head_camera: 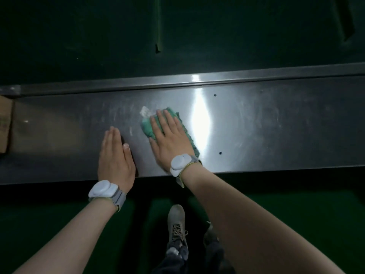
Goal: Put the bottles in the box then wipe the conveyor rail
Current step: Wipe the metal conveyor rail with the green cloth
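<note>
Rail (256,123) wiping goes best with the right hand (169,139) pressed flat on the cloth (147,126), sweeping outward, while the open left hand (115,155) beside it braces.

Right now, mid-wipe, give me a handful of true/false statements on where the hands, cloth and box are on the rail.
1. The right hand presses flat on a green cloth. True.
2. The left hand grips a bottle. False: it lies flat and empty on the metal rail.
3. A cardboard box sits at the rail's far left edge. True.
4. Bottles stand on the rail beside the cloth. False: no bottles are in view.
5. Both wrists wear white devices on bands. True.
</note>
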Demonstrator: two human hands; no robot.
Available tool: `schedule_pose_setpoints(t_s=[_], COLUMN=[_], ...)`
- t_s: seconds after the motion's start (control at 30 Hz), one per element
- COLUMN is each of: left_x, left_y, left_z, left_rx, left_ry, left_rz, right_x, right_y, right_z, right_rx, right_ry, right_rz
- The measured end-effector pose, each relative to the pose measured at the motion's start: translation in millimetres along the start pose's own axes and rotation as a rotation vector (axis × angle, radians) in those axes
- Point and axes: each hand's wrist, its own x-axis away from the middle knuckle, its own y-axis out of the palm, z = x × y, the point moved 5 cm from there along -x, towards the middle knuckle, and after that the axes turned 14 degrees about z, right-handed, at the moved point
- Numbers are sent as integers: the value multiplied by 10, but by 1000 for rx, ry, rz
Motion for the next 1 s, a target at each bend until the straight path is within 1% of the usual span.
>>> schedule_pose_setpoints(t_s=[0.2, 0.3, 0.37, 0.43, 0.5, 0.63, 0.7, 0.87, 1.0], left_x=[120, 206, 268, 284, 285, 286, 261, 53, -193], left_y=[218, 242, 248, 253, 252, 222, 162, -17, -208], left_z=[609, 810, 902, 901, 814, 526, 307, -345, -955], left_rx=[25, 27, 34, 50, 52, 35, 29, 43, 37], left_ry=[49, 113, 171, 165, 121, 77, 46, -28, -69], left_rz=[-57, -105, -118, -110, -105, -107, -103, -74, -35], right_x=[473, 723, 888, 948, 932, 787, 611, 109, -283], right_y=[-654, -926, -1079, -1165, -1159, -1091, -953, -486, -103], right_z=[1532, 2325, 2704, 2854, 2822, 2529, 2205, 1140, 357], right_rx=[138, 193, 196, 210, 240, 255, 261, 226, 189], right_ry=[306, 498, 617, 686, 741, 863, 818, 661, 619], right_rz=[149, 144, 150, 159, 175, 204, 200, 223, 227])
